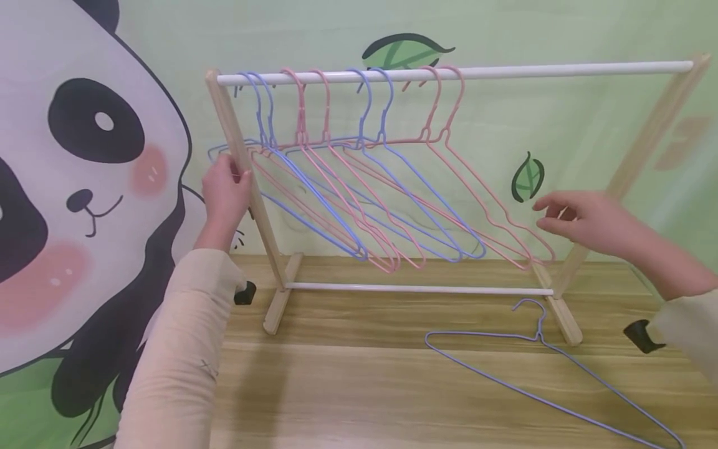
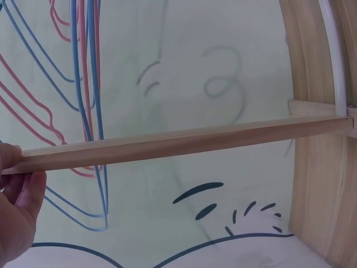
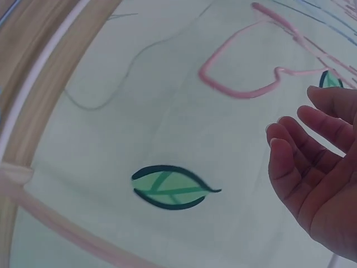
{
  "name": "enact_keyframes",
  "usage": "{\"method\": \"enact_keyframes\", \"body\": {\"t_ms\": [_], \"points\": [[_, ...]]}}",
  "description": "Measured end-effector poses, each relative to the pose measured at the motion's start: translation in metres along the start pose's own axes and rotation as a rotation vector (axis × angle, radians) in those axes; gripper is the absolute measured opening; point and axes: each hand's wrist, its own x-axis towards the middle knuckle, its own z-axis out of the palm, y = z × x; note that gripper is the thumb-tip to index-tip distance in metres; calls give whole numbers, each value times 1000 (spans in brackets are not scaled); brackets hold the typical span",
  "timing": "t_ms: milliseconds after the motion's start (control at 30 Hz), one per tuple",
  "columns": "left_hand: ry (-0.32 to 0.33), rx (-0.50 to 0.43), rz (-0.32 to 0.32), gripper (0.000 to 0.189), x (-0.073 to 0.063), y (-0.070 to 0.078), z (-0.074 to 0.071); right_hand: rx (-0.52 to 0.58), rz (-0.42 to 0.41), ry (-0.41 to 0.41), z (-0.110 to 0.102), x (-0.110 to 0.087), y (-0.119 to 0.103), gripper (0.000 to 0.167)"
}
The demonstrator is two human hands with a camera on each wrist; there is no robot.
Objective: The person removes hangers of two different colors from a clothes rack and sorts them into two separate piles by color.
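Note:
In the head view my left hand (image 1: 225, 190) grips the left wooden post (image 1: 263, 231) of a small clothes rack. The left wrist view shows the thumb on one side of that post (image 2: 167, 146) and the fingers on the other. My right hand (image 1: 594, 221) is raised in front of the right post (image 1: 634, 156), its fingers loosely bent with nothing between them. Several pink hangers (image 1: 447, 134) and blue hangers (image 1: 382, 134) hang in pairs from the white top bar (image 1: 561, 72). One more blue hanger (image 1: 540, 337) lies flat on the table before the rack's right foot.
The rack's lower white bar (image 1: 415, 288) runs close above the wood-grain table (image 1: 348, 386). Behind stands a green backdrop (image 1: 561, 31) printed with leaves and a large panda (image 1: 84, 206) at left. The hangers crowd the bar's left and middle.

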Motion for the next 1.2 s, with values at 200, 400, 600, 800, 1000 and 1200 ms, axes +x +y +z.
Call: {"method": "enact_keyframes", "body": {"t_ms": [200, 400, 600, 800, 1000, 1200], "points": [[-5, 2, -10, 31, 0, 0, 1, 47, 13, -74, -5, 20, -18, 33], [1, 7, 0, 29, 1, 0, 2, 78, 21, -114, -5, 34, -27, 36], [14, 13, 19, 29, 1, 0, 2, 96, 19, -120, -4, 46, -31, 36], [9, 6, 19, 29, 0, -1, 1, 157, 39, -161, -1, 55, -36, 34], [19, 11, 27, 29, 0, -2, 2, 220, 52, -154, 6, 60, -38, 19], [29, 12, 33, 28, 0, -2, 2, 164, 50, -77, -1, 59, -34, 16]]}}
